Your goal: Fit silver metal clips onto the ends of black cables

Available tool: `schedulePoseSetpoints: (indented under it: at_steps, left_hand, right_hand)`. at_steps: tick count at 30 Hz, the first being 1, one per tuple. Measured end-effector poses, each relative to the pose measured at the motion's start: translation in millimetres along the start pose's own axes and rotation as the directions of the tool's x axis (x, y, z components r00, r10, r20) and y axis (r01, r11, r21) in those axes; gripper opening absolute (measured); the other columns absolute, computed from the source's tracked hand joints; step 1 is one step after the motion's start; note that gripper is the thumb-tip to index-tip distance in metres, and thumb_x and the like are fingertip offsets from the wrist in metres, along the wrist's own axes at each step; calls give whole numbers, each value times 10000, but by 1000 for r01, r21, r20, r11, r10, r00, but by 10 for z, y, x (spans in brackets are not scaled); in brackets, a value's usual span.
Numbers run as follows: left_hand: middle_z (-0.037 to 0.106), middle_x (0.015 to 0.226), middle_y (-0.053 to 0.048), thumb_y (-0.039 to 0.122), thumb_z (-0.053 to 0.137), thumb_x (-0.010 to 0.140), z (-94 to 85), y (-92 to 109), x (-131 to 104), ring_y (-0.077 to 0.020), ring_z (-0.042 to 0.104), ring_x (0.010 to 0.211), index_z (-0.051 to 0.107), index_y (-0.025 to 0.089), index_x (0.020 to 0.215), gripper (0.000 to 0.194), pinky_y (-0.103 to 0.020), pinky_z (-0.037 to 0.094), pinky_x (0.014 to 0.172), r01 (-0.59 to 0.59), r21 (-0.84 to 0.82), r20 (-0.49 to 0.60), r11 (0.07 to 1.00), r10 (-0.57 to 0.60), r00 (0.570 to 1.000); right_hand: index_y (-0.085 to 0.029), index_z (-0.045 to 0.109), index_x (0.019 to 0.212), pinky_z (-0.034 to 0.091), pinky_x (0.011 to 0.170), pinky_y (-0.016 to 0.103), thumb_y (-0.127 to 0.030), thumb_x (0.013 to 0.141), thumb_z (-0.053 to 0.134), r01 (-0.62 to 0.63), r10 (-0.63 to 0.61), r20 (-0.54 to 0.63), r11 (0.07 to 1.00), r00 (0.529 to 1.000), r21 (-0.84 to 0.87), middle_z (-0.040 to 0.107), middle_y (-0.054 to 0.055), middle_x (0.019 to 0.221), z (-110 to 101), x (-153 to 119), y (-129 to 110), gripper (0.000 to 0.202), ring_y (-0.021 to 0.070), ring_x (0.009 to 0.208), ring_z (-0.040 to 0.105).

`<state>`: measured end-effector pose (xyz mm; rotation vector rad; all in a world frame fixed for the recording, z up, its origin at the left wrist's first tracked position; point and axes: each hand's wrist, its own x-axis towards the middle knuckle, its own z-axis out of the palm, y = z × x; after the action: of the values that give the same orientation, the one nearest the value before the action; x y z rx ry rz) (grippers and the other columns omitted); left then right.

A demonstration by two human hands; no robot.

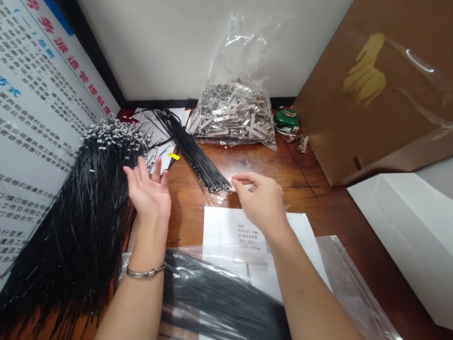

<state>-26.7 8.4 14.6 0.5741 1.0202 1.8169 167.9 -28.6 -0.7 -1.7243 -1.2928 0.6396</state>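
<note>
My left hand [149,193] is raised palm up with its fingers apart and nothing in it, beside a large pile of black wires [89,204] with white tips. Thumb and forefinger of my right hand [259,199] are pinched together at the tipped ends of a smaller bundle of black wires [196,154], tied with a yellow band. Whether a wire is between those fingers is too small to make out. Below the hands, a clear plastic bag [340,266] with more black wires [222,293] inside lies over a printed white sheet [222,226].
Behind the bundle stands a clear bag of flat metal pieces [241,112]. A green tape measure [287,120] is right of it. A brown box [394,79] and a white box [429,236] border the right side; a printed board [17,120] stands at left. A yellow tag [174,156] lies on the table.
</note>
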Motion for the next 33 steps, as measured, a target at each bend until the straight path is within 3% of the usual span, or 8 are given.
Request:
schedulePoseSetpoints:
  at_steps: [4, 6, 14, 18, 21, 23, 28, 33]
  left_hand:
    - [652, 1238, -65, 468, 594, 817, 121, -95, -109, -83, 613, 603, 648, 248, 1097, 360, -184, 452, 480, 101, 84, 144, 991, -112, 983]
    - [712, 1065, -74, 474, 630, 772, 181, -103, -175, -79, 565, 536, 666, 210, 1002, 352, -184, 420, 441, 173, 125, 249, 977, -200, 948]
    - [617, 652, -3, 649, 742, 570, 80, 63, -373, -25, 185, 307, 571, 247, 744, 471, -202, 34, 221, 348, 173, 502, 921, -387, 774]
    - [486, 464, 40, 673, 785, 460, -24, 61, -396, 0, 112, 217, 448, 225, 598, 577, -196, 21, 173, 425, 207, 631, 881, -452, 630]
    - [513, 448, 37, 625, 790, 509, -40, 74, -373, -11, 187, 183, 433, 211, 576, 551, -174, 106, 156, 470, 195, 768, 861, -432, 473]
    - [544, 464, 37, 559, 784, 578, -25, 89, -364, -15, 221, 173, 449, 205, 589, 488, -159, 142, 156, 506, 140, 832, 851, -378, 406]
    - [564, 475, 41, 490, 771, 643, 24, 94, -398, -11, 203, 145, 465, 200, 587, 425, -152, 109, 143, 568, 95, 831, 817, -379, 407]
    - [555, 433, 26, 530, 777, 608, 25, 79, -432, -35, 212, 143, 479, 210, 570, 439, -186, 116, 150, 573, 169, 826, 802, -432, 362]
  right_hand:
    - [-221, 728, 826, 406, 628, 329, -253, 779, 598, 77, -52, 197, 990, 979, -121, 703, 29, 751, 10, -24, -6, 141, 180, 597, 581]
    - [-227, 722, 805, 400, 634, 328, -243, 780, 597, 114, -70, 247, 979, 967, -170, 690, 21, 743, 22, -30, -16, 129, 181, 618, 577]
    - [-224, 715, 840, 398, 705, 336, -250, 801, 604, 189, -127, 255, 953, 959, -238, 693, 39, 803, 100, -48, -46, 121, 207, 737, 601]
    - [-218, 716, 861, 384, 699, 334, -262, 822, 585, 178, -105, 248, 938, 963, -297, 702, 50, 848, 124, -65, -93, 144, 212, 753, 605]
    - [-222, 717, 832, 373, 691, 321, -221, 826, 556, 173, -94, 248, 932, 964, -318, 705, 41, 833, 134, -75, -112, 160, 202, 742, 602]
    - [-221, 713, 798, 368, 685, 312, -196, 818, 547, 178, -104, 237, 931, 966, -318, 704, 36, 818, 141, -79, -113, 169, 193, 727, 597]
    - [-226, 703, 765, 365, 677, 307, -199, 809, 550, 181, -113, 224, 933, 968, -312, 698, 30, 791, 159, -80, -113, 162, 191, 717, 593]
    - [-218, 704, 798, 378, 699, 308, -236, 805, 589, 159, -86, 227, 931, 970, -329, 696, 35, 808, 171, -79, -130, 117, 201, 752, 600]
